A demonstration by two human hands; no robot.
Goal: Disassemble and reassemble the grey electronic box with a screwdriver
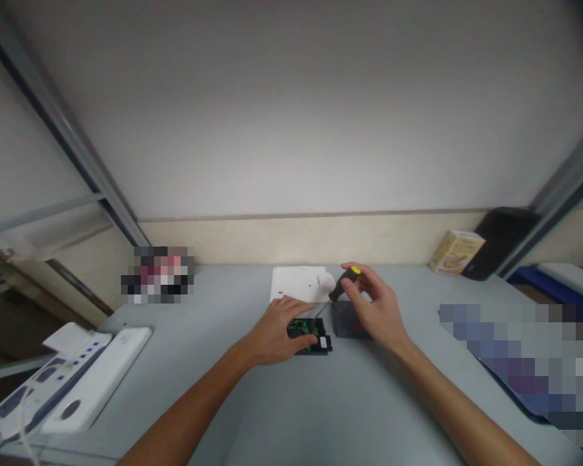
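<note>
A small green circuit board in a black casing (pixel 308 328) lies flat on the grey table in front of me. My left hand (pixel 280 331) steadies it, thumb along the near part and index finger stretched past the far edge. In my right hand (pixel 376 304) is a screwdriver (pixel 344 283) with a black handle and yellow end, tilted so its thin shaft points down-left to the board. Whether the tip sits in a screw is too small to tell. Partly under my right hand is a dark grey box (pixel 346 321).
Behind the board lies a white sheet (pixel 294 279) with a few small dark specks and a crumpled white piece (pixel 325 282). A power strip (pixel 48 382) and white slab (pixel 102 378) lie left. A yellow box (pixel 457 252) and black object (pixel 505 236) stand back right.
</note>
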